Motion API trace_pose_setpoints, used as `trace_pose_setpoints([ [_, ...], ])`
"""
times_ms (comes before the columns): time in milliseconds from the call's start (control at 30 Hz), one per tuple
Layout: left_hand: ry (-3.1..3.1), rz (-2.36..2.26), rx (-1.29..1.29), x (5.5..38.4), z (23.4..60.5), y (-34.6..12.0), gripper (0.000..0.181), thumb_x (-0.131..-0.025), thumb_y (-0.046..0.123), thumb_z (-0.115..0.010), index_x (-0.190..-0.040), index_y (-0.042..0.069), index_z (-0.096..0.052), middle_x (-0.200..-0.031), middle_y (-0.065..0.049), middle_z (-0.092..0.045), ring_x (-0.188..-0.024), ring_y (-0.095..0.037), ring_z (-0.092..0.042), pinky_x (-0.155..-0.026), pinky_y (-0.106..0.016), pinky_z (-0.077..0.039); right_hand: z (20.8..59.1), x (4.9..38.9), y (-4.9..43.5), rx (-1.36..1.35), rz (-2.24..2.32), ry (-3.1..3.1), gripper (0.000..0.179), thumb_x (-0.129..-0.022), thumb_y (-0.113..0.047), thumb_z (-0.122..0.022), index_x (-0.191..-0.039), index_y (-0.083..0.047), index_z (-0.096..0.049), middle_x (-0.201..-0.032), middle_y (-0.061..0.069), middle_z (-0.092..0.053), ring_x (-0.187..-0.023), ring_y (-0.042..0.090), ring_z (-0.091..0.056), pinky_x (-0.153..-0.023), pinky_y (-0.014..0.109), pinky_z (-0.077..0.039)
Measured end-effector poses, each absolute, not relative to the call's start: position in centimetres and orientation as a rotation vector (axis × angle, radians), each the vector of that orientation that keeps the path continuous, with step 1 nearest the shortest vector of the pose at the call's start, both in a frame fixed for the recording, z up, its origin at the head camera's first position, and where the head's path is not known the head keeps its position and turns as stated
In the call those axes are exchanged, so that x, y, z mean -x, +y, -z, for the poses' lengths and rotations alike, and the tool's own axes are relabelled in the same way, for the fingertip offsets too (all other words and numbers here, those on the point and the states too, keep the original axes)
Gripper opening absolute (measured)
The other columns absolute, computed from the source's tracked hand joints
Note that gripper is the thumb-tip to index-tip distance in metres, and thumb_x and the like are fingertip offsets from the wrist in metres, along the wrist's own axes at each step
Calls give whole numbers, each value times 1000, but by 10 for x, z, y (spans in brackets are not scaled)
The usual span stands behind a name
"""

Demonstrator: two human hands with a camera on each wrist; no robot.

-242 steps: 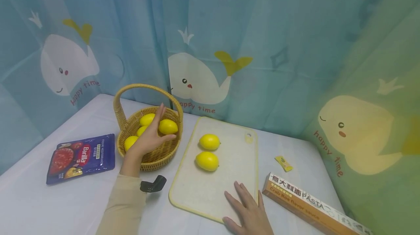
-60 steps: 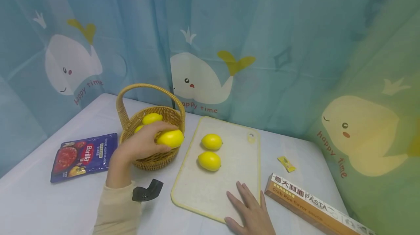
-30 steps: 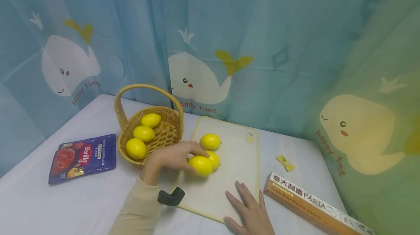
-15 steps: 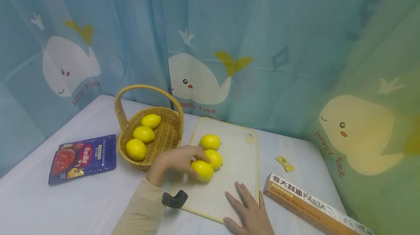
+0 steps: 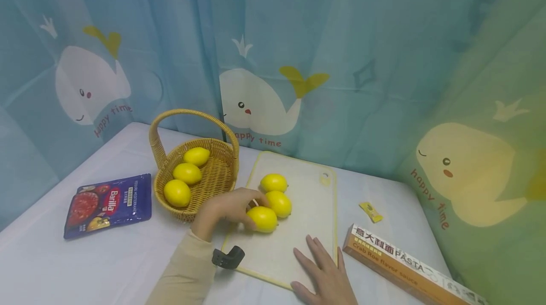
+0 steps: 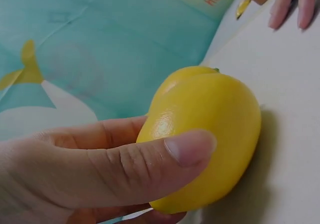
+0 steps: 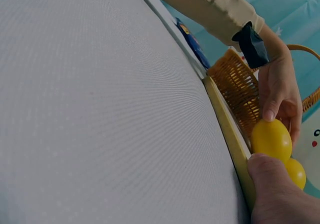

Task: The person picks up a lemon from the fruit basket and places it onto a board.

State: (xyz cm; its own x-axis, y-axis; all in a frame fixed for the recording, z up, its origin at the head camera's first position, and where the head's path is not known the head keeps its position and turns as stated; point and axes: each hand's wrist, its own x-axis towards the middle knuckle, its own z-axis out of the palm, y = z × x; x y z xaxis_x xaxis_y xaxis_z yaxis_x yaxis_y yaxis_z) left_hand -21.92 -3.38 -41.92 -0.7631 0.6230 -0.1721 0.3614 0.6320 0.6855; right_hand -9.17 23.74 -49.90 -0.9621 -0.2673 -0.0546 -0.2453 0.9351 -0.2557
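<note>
My left hand [image 5: 233, 208] holds a yellow lemon [image 5: 262, 219] low over the near-left part of the white cutting board [image 5: 304, 219]. In the left wrist view the thumb [image 6: 150, 166] lies across the lemon and the other fingers pass behind it. Right behind the held lemon is a second lemon [image 5: 279, 204], with a third lemon [image 5: 274, 183] beyond that. My right hand [image 5: 326, 274] rests with spread fingers on the board's near right corner, its thumb along the edge. Three more lemons [image 5: 186, 173] lie along the left side of the wicker basket [image 5: 213, 177].
Left of the basket, a blue Barilla pouch [image 5: 108, 205] lies flat. To the right of the board are a small yellow packet [image 5: 370, 212] and a long pasta box [image 5: 405, 267]. The basket's tall handle [image 5: 194, 112] arches over it. A whale-patterned curtain [image 5: 362, 35] hangs behind.
My left hand took a lemon from the basket's right side and carried it rightward onto the board. The second board lemon has shifted slightly right. The right hand stayed in place.
</note>
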Motion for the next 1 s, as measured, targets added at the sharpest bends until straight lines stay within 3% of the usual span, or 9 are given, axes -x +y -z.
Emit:
trace_pose_setpoints([
  [233,2491,-891,-748,218,420,-29,50,-70,9,-82,-116,14,-61,-119,-1,-63,-112,-23,-57,-97,-38,-48,498,92,237,393,382,2997,72,-79,-80,-39,-135,-37,-51,-155,-2,-30,-143,27,-27,-114,64,-4],
  [1000,2537,-881,-745,223,428,-21,54,-73,13,-80,-124,16,-59,-121,2,-62,-110,-18,-57,-95,-34,-48,500,91,238,408,375,3014,71,-79,-80,-38,-135,-38,-50,-156,-3,-29,-144,25,-26,-114,63,-4],
])
